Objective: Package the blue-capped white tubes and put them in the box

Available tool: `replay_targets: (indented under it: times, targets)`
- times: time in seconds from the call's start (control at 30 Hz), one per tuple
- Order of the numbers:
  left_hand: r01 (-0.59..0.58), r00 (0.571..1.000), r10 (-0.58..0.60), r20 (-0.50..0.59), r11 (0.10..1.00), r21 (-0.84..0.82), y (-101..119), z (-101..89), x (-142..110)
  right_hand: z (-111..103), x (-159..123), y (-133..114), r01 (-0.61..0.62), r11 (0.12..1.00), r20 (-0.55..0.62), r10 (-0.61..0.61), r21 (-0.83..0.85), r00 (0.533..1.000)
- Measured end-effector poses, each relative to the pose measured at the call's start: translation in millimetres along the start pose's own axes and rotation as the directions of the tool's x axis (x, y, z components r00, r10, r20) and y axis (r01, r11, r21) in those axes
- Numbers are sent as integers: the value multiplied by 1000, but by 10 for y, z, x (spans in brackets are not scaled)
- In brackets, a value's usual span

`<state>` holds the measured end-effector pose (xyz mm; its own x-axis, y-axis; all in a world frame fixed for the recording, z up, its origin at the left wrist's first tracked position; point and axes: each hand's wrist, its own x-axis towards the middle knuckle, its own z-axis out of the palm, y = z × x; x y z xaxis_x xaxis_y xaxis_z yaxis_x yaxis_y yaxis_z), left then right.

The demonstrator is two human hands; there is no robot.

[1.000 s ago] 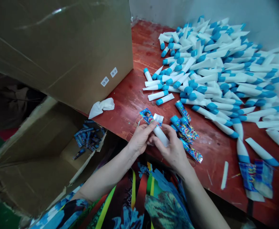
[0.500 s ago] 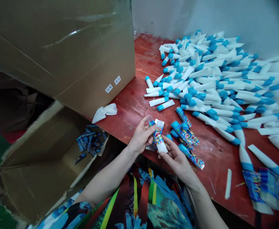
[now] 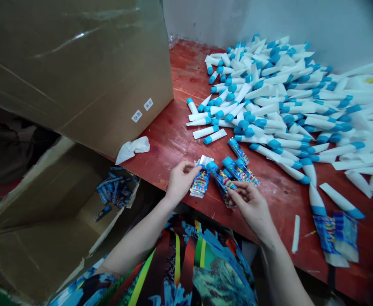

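Head view: printed tube packet [image 3: 199, 183] pointing toward wall [image 3: 269, 21]

I'm seeing the white tubes [image 3: 358, 91] running off the right edge, the packets [image 3: 346, 236] at lower right blurring, and the box labels [image 3: 137, 116] remaining too small to read.

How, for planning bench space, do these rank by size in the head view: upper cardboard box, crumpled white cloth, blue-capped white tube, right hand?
1. The upper cardboard box.
2. The right hand and the crumpled white cloth look alike; the hand is nearer the camera, so I won't rank them.
3. The blue-capped white tube.
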<state>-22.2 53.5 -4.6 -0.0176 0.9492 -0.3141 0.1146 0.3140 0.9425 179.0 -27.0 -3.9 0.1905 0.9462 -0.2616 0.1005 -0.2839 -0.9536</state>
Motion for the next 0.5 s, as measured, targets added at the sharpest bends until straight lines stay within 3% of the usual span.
replay_targets:
  times: [0.07,0.17,0.27,0.37,0.43,0.5]
  targets:
    - [-77,995,90,-31,954,290,-31,-47,67,-222,24,-21,42,984,-26,-47,-174,999]
    - [-84,996,73,42,833,547,-54,-48,116,-607,186,-124,86,869,-122,-166,-488,979]
    - [-71,996,38,75,853,516,-58,-23,129,-980,486,-228,12,633,-273,-350,-774,896]
    - [-26,999,6,53,924,382,-60,-28,133,-1218,758,-223,-215,382,-337,-288,-899,896]
    - [-22,999,12,33,947,320,-68,-44,130,-1274,847,-153,-319,309,-392,-213,-896,895]
    - [-36,999,26,38,957,289,-84,-62,122,-1269,855,-56,-333,326,-410,-208,-885,888]
